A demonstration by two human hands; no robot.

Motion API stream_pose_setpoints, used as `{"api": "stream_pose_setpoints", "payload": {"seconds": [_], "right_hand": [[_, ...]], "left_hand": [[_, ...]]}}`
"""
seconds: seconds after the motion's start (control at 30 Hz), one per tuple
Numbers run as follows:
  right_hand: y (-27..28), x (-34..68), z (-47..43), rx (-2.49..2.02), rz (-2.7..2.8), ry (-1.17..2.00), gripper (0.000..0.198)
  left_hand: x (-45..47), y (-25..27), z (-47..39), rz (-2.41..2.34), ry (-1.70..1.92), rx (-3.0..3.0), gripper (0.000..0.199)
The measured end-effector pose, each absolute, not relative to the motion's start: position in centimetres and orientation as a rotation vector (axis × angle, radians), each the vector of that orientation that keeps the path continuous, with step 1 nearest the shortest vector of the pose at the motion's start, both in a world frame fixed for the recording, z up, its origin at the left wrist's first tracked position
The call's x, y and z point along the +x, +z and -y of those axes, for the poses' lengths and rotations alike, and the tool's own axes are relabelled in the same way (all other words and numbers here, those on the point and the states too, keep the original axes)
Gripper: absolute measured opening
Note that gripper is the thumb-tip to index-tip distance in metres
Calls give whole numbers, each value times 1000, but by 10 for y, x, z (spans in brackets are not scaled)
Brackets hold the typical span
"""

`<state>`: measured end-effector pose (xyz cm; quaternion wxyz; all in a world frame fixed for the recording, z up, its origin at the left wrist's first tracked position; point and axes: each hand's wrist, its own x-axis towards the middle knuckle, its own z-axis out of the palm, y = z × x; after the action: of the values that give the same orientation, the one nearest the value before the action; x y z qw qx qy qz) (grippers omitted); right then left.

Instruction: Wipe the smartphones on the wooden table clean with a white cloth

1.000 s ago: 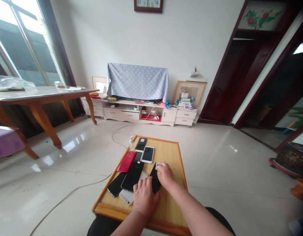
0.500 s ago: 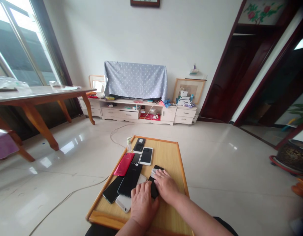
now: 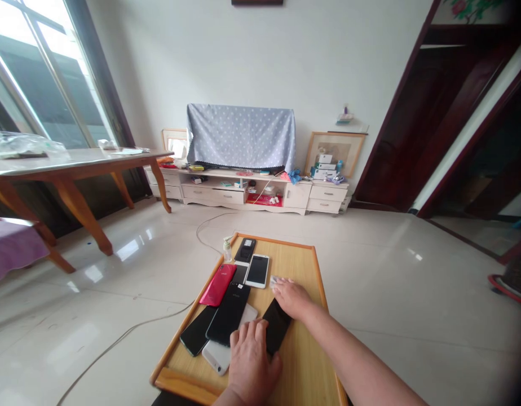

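1. Right hand point(image 3: 291, 298): my fingers lie together over a small, crumpled, whitish-grey wipe point(image 3: 273, 280), which shows past their tips. The thumb is hidden; I cannot tell whether the wipe is clamped or only pressed down.
2. Left hand point(image 3: 252, 356): my fingers rest side by side at the left edge of a flat, black, rectangular phone point(image 3: 278, 326). The thumb stands apart from them, near the phone's near end. I cannot tell whether the two clamp the phone.
3. Black phone position: it lies flat between my hands, with its far end just beside my right hand. The wipe is beyond that end.
4. Left of the left hand: a white phone with a rounded camera corner point(image 3: 218, 355) lies partly under a glossy black phone with a small white sticker point(image 3: 229, 313). A second dark, glossy phone point(image 3: 197, 331) lies beside them, toward the left rim.
5. Farther up: a bright red phone point(image 3: 219, 284) lies near the left rim. A white-framed phone with a dark screen point(image 3: 257, 271) lies to its right.
6. Far left corner: a black phone with a labelled back point(image 3: 246, 248) lies beside a small, clear pump bottle with a pale green top point(image 3: 227, 251).
7. Support: a light-brown wooden tray table with a raised orange-brown rim point(image 3: 317, 270) bears the phones.
8. Background: a blue-grey dotted cloth point(image 3: 241, 135) drapes over an object on a low, whitish cabinet point(image 3: 297, 194).
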<state>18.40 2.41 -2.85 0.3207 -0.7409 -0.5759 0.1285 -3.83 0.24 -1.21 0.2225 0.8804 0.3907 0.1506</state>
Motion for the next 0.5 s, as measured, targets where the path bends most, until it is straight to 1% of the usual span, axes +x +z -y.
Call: {"api": "stream_pose_setpoints", "payload": {"seconds": [0.07,0.2,0.27,0.33,0.43,0.5], "right_hand": [[-27,198,-18,-1953,1381,347,32],[-26,216,0,-1930,1109,351,52],[-26,214,11,-1898,1043,353,56],[-26,205,20,-1876,1043,365,54],[-24,186,30,-1851,1137,399,42],[-22,169,34,-1853,1247,404,39]], "left_hand": [[-38,-14,-4,-1083,428,2426,53],[-39,-19,-6,-1068,452,2427,52],[-39,-20,-7,-1060,447,2425,53],[-39,-20,-8,-1055,434,2425,54],[-39,-19,-9,-1061,431,2434,56],[-39,-18,-9,-1086,444,2443,57]]}}
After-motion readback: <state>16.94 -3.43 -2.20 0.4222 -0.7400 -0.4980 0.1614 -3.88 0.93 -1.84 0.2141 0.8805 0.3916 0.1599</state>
